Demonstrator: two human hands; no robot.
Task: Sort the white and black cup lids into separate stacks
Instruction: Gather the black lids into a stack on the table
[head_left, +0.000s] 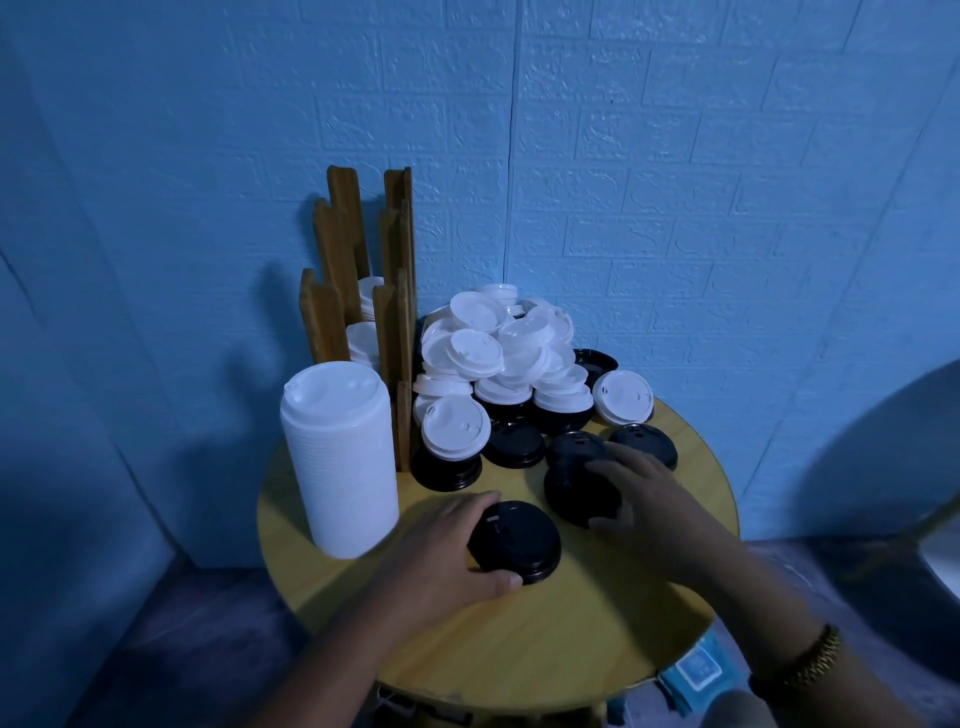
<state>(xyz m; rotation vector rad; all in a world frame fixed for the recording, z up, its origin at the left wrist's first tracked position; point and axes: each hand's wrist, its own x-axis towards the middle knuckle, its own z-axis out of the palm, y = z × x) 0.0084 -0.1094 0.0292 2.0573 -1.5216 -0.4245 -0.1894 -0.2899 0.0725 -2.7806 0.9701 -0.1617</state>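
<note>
A tall stack of white lids (343, 457) stands at the left of the round yellow table (519, 639). Behind it, a loose pile of white lids (498, 353) lies over several black lids (514, 444). My left hand (441, 551) grips a black lid (517, 540) near the table's middle, thumb at its near rim. My right hand (644, 504) grips another black lid (574, 493) just to the right, fingers over its top and thumb at its near edge. Two more black lids (644, 447) lie behind that hand.
A wooden slatted holder (358, 291) with white lids in its slots stands at the back left against the blue brick-pattern wall (675, 182). A blue packet (696, 670) lies below the table's right edge. A round pale object (893, 467) is at far right.
</note>
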